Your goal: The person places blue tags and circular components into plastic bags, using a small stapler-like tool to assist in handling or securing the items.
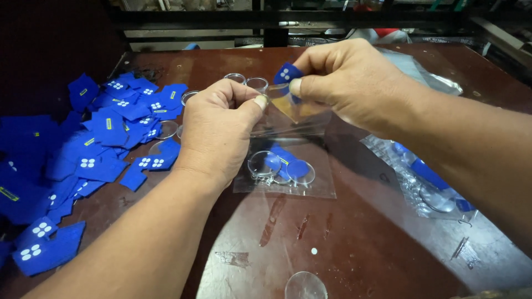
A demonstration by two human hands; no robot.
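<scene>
My left hand (pixel 219 130) pinches the top edge of a small clear plastic bag (pixel 288 182) that hangs over the brown table (pixel 354 243). Inside the bag lie clear round discs with small metal rings and blue card pieces (pixel 285 163). My right hand (pixel 346 83) holds the bag's other top edge and grips a small blue card piece (pixel 287 72) between thumb and fingers, right above the bag's mouth. Both hands are close together, almost touching.
A large heap of blue card pieces with white dots (pixel 83 160) covers the table's left side. Clear round cases (pixel 246 81) stand behind my hands. Filled plastic bags (pixel 426 185) lie at the right. One clear disc (pixel 305 286) rests near the front edge.
</scene>
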